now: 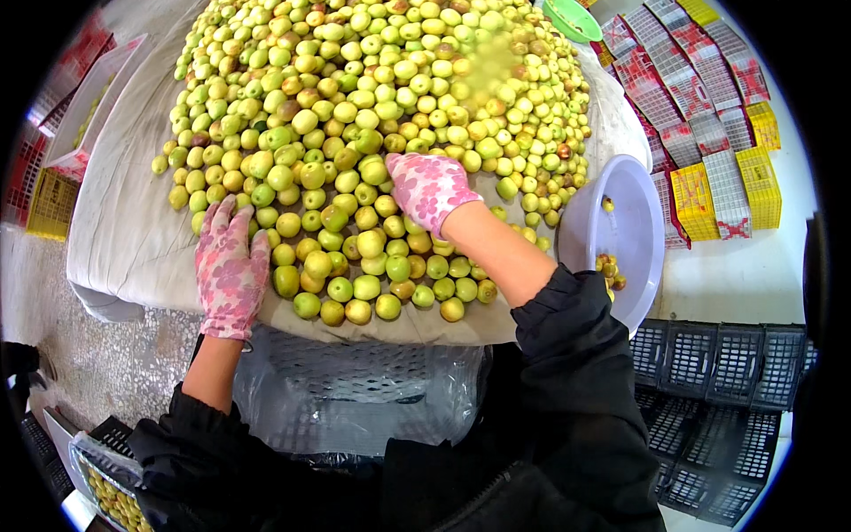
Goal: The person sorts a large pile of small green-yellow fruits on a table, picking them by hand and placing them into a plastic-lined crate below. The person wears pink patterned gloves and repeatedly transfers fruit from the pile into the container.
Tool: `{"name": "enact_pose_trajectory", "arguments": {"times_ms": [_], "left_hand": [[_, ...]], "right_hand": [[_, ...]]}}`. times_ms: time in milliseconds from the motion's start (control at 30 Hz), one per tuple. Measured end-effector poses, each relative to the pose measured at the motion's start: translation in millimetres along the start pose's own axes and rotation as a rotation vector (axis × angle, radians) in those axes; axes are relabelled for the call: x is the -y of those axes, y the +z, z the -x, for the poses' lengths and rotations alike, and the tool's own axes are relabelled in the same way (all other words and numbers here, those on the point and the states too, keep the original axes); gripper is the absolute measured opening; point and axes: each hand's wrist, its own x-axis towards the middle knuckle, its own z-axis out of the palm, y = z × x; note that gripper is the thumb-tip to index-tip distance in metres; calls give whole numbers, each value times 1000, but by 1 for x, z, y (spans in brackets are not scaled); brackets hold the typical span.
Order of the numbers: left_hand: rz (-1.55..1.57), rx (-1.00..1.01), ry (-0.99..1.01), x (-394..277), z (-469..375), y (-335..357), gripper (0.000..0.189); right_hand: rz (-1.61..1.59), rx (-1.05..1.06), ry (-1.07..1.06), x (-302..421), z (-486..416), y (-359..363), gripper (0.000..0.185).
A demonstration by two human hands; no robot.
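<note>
A broad heap of yellow-green jujubes (319, 120), some with brown patches, covers a cloth-covered table (133, 219). My left hand (229, 272), in a pink floral glove, lies at the heap's near left edge. Its fingers are apart, and the thumb touches the fruit beside it. In a matching glove, my right hand (432, 189) reaches into the middle of the heap, back of the hand up. Its fingertips are bent down next to a green jujube (373, 171); whether they hold any fruit is hidden.
On the right stands a lilac plastic basin (641, 233) with a few brownish jujubes. A lined crate (372, 392) sits below the table's front edge. Stacked crates (698, 126) and black crates (718, 366) line the right; a green bowl (572, 20) is at the back.
</note>
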Motion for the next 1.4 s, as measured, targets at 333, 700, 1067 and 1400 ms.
{"name": "enact_pose_trajectory", "arguments": {"times_ms": [333, 700, 1067, 1400], "left_hand": [[-34, 20, -4, 3, 0, 4, 39], [-27, 49, -9, 4, -2, 7, 41], [-64, 46, 20, 6, -4, 8, 41], [-60, 38, 17, 10, 1, 10, 41]], "right_hand": [[-390, -115, -46, -43, 46, -15, 30], [-273, -689, 821, -208, 265, -37, 38], [-390, -284, -69, -53, 155, 51, 62], [-529, -142, -567, 39, 171, 58, 63]]}}
